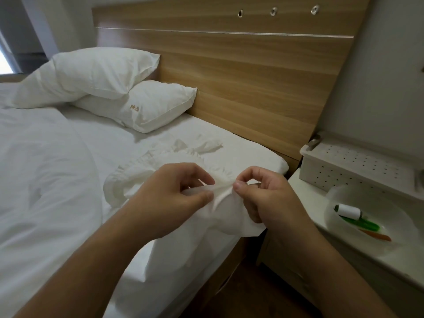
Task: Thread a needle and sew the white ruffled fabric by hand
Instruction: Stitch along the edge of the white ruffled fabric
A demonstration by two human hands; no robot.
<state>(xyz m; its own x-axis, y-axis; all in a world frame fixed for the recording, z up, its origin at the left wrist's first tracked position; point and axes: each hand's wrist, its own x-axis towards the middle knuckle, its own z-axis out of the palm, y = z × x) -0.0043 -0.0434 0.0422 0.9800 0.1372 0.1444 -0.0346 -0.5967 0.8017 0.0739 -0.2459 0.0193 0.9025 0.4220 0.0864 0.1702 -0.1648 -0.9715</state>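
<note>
Both hands pinch the white ruffled fabric (pixel 206 203) near the bed's right edge: left hand (pixel 169 198) with thumb and curled fingers, right hand (pixel 266 198) close beside.

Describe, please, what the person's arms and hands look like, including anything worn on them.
Both forearms are bare right to the bottom of the picture: no sleeves, gloves or watch show. The left hand and the right hand show no rings or bracelets. The nails that show on the fingers are short and unpainted. No markings are visible.
</note>
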